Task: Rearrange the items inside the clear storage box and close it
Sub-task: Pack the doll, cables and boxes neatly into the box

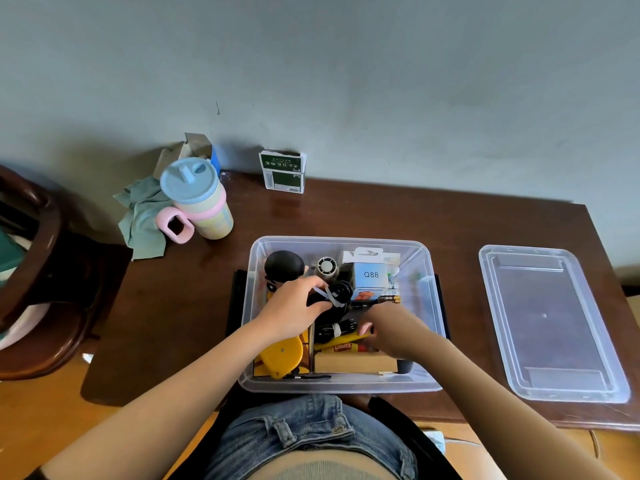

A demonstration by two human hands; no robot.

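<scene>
Right now, nearest you at the bottom centre of the frame, the clear box (341,384) sits open on the brown table (173,306), and both your hands are down inside it. Your right hand (391,329) is low in the box with its fingers curled toward the yellow stick (341,339) above the lip balm (343,348); I cannot tell whether it really pinches anything. Your left hand (294,308) is clamped round a black cable bundle (334,292) tied with a white strap. In my view, settle that bundle flat beside the other coiled cable (334,330), not on top of the yellow tape measure (282,353), so nothing stands proud of the rim. Farther back the Q88 carton (370,276) and the black round-headed toy (284,265) already reach high; press them low if they wobble. The lid (550,323) lies flat at the right of the frame, well apart, waiting. The pastel cup (201,202) stands upper left.
</scene>
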